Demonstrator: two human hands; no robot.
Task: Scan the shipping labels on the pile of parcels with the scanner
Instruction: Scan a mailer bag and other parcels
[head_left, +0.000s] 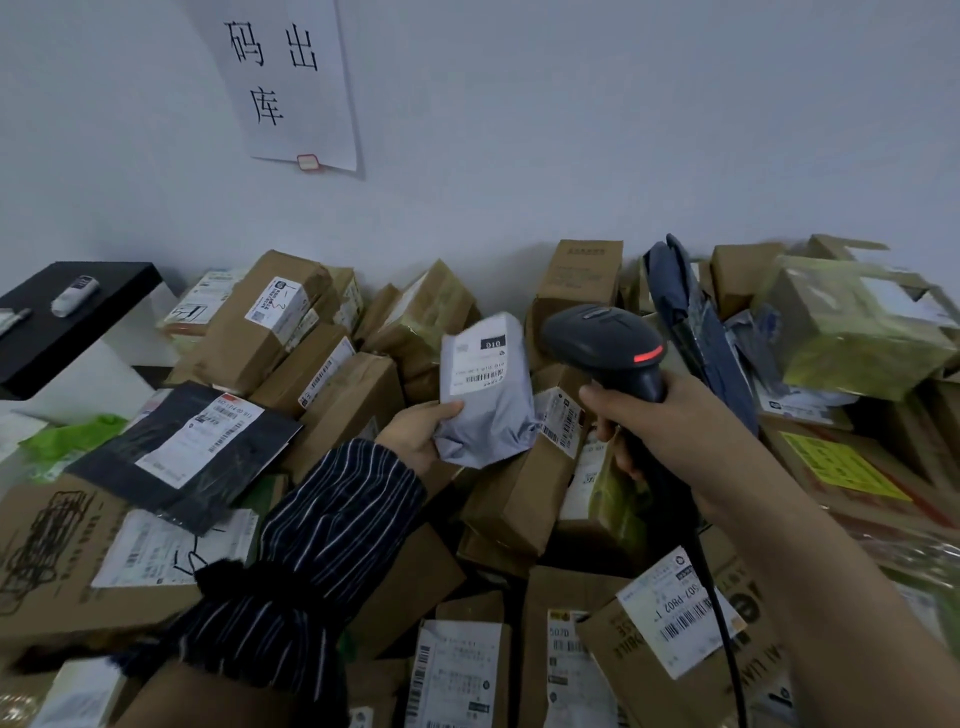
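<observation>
- Left hand (421, 434) grips the grey parcel (483, 389) upright by its lower corner, label (480, 361) facing the camera.
- Right hand (649, 415) clasps the scanner (605, 345) just right of it, head aimed away.

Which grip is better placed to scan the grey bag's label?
Right. The right grip holds the scanner, its head beside the label; the left grip holds up the grey bag.

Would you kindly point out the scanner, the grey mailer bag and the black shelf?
scanner (597, 332), head view: its head.
grey mailer bag (488, 415), head view: below its label.
black shelf (114, 296), head view: bare top.
</observation>
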